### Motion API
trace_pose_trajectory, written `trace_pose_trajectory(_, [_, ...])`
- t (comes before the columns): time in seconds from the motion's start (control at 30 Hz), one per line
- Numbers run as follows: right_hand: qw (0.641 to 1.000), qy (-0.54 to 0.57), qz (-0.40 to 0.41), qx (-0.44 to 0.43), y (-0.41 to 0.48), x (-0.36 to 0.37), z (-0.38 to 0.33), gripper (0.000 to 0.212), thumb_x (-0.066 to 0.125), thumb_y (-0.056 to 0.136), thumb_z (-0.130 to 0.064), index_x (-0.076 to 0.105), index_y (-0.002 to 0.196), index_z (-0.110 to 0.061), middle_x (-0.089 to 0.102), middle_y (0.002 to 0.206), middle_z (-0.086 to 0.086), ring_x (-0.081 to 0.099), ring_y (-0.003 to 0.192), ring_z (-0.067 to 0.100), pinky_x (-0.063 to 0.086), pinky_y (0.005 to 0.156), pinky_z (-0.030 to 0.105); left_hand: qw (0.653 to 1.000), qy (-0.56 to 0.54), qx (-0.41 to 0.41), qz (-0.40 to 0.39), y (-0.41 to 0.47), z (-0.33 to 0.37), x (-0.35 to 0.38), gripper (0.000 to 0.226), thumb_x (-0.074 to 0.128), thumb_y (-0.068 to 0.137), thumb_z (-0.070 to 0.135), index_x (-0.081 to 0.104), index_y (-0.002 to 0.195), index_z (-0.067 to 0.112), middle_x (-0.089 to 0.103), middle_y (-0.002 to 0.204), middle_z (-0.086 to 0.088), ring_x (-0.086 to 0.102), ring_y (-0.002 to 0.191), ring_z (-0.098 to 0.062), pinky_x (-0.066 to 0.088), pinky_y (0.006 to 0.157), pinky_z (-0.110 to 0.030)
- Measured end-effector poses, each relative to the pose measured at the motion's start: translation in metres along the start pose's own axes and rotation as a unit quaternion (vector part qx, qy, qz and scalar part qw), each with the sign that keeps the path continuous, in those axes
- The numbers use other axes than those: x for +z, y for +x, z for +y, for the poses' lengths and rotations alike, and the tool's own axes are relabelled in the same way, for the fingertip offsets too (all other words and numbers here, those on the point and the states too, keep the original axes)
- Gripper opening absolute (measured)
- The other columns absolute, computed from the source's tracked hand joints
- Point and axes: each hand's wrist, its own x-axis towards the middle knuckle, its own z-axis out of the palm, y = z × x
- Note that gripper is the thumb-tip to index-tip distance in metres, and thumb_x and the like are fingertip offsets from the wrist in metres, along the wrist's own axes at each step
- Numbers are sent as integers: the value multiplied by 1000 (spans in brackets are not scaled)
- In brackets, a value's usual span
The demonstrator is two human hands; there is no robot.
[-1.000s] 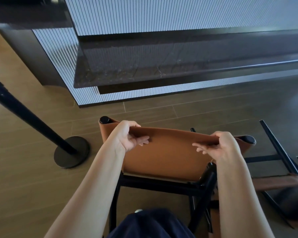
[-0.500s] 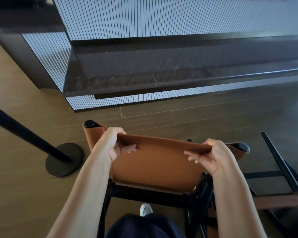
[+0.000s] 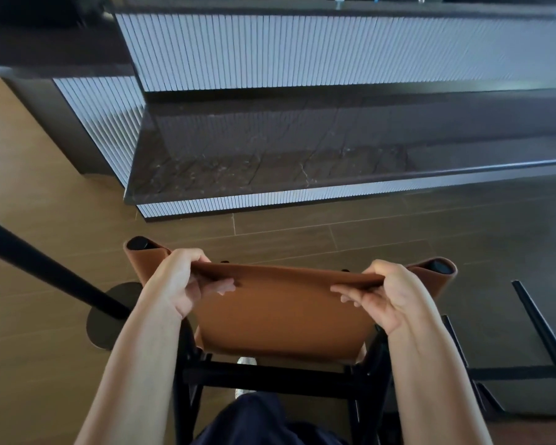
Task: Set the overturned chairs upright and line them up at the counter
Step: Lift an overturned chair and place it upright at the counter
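Chair (image 3: 283, 316): stands on its legs, tan backrest facing the person and black frame below both hands. It is stopped short of the counter, with bare floor (image 3: 334, 239) between them.
Left hand (image 3: 177, 284): grips the top edge of the backrest near its left end, fingers curled over the rim.
Right hand (image 3: 389, 297): grips the same edge near its right end, fingers wrapped over the rim in the same way.
Counter (image 3: 270, 162): ahead of both hands, with a dark stone top and a pale ribbed front, well apart from the chair.
Second chair (image 3: 540, 332): right of the right hand and lower down, black legs slanting up off the floor. It looks overturned and not yet righted.
Post (image 3: 45, 271): left of the left hand, a black pole running down to a round base near the chair's left side.
Done so far: one chair appears to be upright and under control.
Left to do: by my reckoning, bring this chair up to the counter, right the second one, then line them up. Whether more chairs lie out of view, I cannot tell.
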Motion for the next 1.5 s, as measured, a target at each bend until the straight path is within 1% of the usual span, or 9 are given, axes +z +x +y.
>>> trace_pose_trajectory(0.27, [1000,13,5,0,47,96,-20,35,41,91,9,39,124,2,27,141,39,37,127,57,53,70,59,997,-31,70,7,50,77,0,20,39,91,-5,45,76,7,50,85,-19,50,92,-39,53,48,-25])
trace_pose_trajectory(0.43, [997,-31,-33,-68,83,153,-23,10,43,90,9,48,93,1,43,115,30,56,96,50,58,62,51,990,-94,92,44,99,113,-10,15,43,87,-8,47,80,4,51,98,-20,54,103,-44,49,94,-48])
trace_pose_trajectory(0.6, [994,-18,-50,-100,128,177,-19,18,40,88,12,48,82,-4,47,97,21,61,87,43,61,62,50,982,-165,75,57,141,117,-11,10,43,84,-7,52,83,-1,53,83,-13,63,68,-31,61,59,-43])
trace_pose_trajectory(0.7, [994,-42,-46,-93,166,180,-6,18,40,88,13,47,91,-4,48,91,18,61,87,37,60,65,49,972,-218,65,56,173,106,-15,18,41,85,-10,51,99,-4,52,102,-11,60,75,-28,61,64,-46])
trace_pose_trajectory(0.8, [995,-60,-19,-80,201,180,4,27,41,90,13,41,111,-5,49,94,16,61,86,32,57,72,48,972,-224,49,45,198,90,-19,20,42,87,-10,47,104,-1,52,90,-15,60,82,-30,59,63,-42])
trace_pose_trajectory(1.0, [995,-58,-22,-77,234,176,-1,20,42,92,12,43,97,-8,52,87,18,63,85,32,56,68,46,980,-185,63,30,221,87,-12,14,44,88,-11,51,87,1,56,76,-13,65,71,-23,60,65,-38])
trace_pose_trajectory(1.2, [994,-45,-55,-80,242,182,-7,25,42,91,12,40,111,-4,50,84,15,59,92,33,56,74,47,973,-217,79,21,225,94,-6,16,42,89,-12,50,95,0,58,79,-16,68,70,-24,61,65,-40])
trace_pose_trajectory(1.43, [996,-59,-49,-51,231,147,18,26,44,89,14,51,70,-2,60,65,14,64,81,31,58,68,43,970,-242,37,9,212,53,-24,15,43,88,-11,53,87,0,58,86,-15,63,82,-29,59,69,-41])
trace_pose_trajectory(1.5, [997,-57,-34,-39,228,136,29,20,45,88,14,54,77,0,62,72,18,66,82,32,59,70,44,965,-263,15,-9,207,40,-32,16,43,89,-11,52,100,-4,60,98,-20,64,91,-32,57,75,-43])
